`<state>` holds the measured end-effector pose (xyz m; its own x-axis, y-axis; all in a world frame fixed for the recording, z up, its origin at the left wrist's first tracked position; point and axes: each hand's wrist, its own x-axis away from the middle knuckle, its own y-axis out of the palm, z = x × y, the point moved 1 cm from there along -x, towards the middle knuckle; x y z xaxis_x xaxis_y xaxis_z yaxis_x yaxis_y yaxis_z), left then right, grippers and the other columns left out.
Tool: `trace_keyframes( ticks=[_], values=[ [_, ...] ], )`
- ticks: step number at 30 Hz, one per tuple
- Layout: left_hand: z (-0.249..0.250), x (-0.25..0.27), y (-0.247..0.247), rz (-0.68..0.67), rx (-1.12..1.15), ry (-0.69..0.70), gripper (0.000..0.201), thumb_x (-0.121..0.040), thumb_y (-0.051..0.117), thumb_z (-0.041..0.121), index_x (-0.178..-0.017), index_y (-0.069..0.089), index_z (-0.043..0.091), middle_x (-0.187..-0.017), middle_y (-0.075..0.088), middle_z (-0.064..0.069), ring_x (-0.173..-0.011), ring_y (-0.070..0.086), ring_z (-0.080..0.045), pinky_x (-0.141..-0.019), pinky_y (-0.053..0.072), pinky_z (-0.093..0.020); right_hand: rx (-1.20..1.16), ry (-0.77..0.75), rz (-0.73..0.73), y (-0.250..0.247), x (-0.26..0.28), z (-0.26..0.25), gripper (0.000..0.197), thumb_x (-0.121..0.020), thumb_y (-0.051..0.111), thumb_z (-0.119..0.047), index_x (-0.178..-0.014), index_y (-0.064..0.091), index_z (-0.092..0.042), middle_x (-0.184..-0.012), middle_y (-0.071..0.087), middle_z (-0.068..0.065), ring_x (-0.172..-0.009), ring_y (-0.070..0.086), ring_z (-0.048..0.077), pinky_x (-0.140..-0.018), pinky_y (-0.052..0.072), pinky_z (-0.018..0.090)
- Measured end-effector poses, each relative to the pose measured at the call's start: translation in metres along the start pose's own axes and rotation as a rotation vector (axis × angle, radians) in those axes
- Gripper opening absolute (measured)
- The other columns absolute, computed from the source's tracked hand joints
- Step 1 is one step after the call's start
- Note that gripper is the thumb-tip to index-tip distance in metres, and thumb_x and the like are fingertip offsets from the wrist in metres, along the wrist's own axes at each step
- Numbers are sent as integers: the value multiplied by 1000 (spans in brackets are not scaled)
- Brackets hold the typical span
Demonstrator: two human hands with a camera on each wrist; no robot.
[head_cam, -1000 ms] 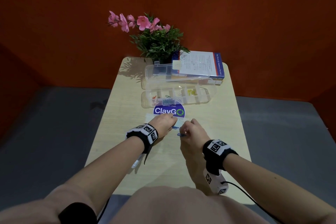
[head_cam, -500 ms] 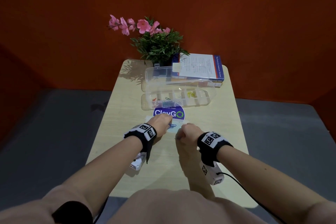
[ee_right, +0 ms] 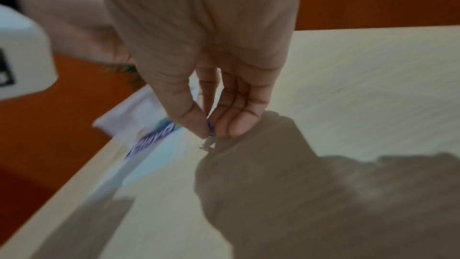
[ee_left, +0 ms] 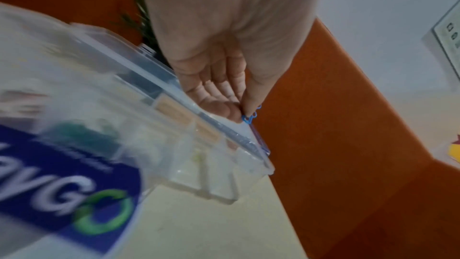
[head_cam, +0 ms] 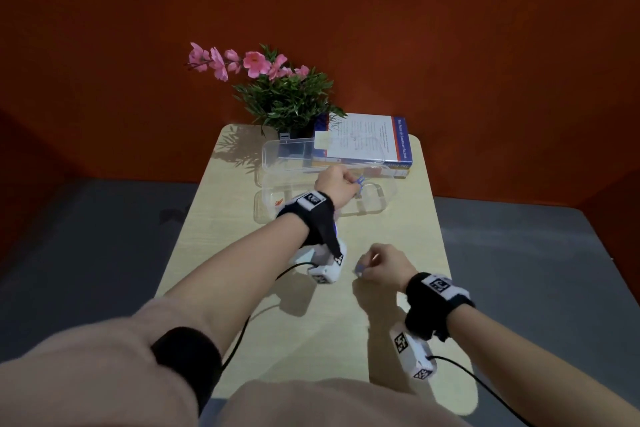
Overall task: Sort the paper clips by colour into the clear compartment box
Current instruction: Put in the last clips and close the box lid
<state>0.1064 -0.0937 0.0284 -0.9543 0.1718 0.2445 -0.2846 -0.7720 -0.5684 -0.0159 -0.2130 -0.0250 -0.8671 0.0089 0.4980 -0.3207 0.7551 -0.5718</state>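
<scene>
My left hand (head_cam: 351,185) is stretched forward over the clear compartment box (head_cam: 375,199) and pinches a blue paper clip (head_cam: 360,181) between thumb and forefinger above the right-hand compartments. The left wrist view shows that blue clip (ee_left: 251,118) at the fingertips, right by the box's open lid (ee_left: 224,131). Nearer to me, my right hand (head_cam: 363,266) hovers just above the table and pinches a small bluish-purple clip (ee_right: 211,128). An orange-red clip (head_cam: 278,202) lies in the box's left compartment. Other compartments hold green and yellow bits, blurred.
A white packet with a blue ClayGO label (ee_left: 62,184) lies on the table in front of the box, mostly hidden by my left wrist in the head view. A book (head_cam: 367,146) and a potted pink-flowered plant (head_cam: 277,94) stand behind the box. The narrow table (head_cam: 221,253) has orange walls around it.
My left hand has left the packet and reached forward over the box, carrying a blue clip. My right hand has drawn back a little toward me, still pinching its clip.
</scene>
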Motion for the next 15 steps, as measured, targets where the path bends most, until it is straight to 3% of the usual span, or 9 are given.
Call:
trace_keyframes(
  ticks=[3,5,10,12,15],
  values=[
    [21,-16,14,-18,45,-60,22,-82,66,9,-63,56,15,-81,71,-13,-87,68,-27,-84,58,-36,-270,110,120,-45,-8,15,13,-78,66,-1,-81,62,-13,-67,63,13,-50,51,18,-40,43,20],
    [29,-26,22,-12,117,-128,25,-82,66,6,-61,57,15,-76,66,-10,-76,65,-23,-76,60,-32,-417,133,197,-71,-10,16,17,-80,58,8,-91,64,-3,-66,59,17,-46,52,17,-44,46,22],
    [38,-37,39,-40,304,-341,12,-85,66,3,-73,64,2,-72,66,-12,-51,63,-18,-60,60,-27,-710,131,231,-106,-16,12,16,-83,55,10,-83,62,-5,-67,51,12,-53,56,19,-44,52,18],
    [34,-36,42,-41,279,-363,23,-87,63,5,-65,61,2,-70,67,-9,-36,58,-10,-38,48,-17,-768,142,211,-109,-21,10,15,-83,55,9,-82,59,-5,-68,53,13,-52,57,18,-45,53,19],
    [23,-38,44,-26,297,-354,32,-86,56,6,-54,51,6,-72,68,-10,-46,59,-11,-36,32,-11,-797,150,197,-109,-29,1,15,-83,55,10,-78,54,-4,-69,55,16,-55,57,23,-46,55,20]
  ],
)
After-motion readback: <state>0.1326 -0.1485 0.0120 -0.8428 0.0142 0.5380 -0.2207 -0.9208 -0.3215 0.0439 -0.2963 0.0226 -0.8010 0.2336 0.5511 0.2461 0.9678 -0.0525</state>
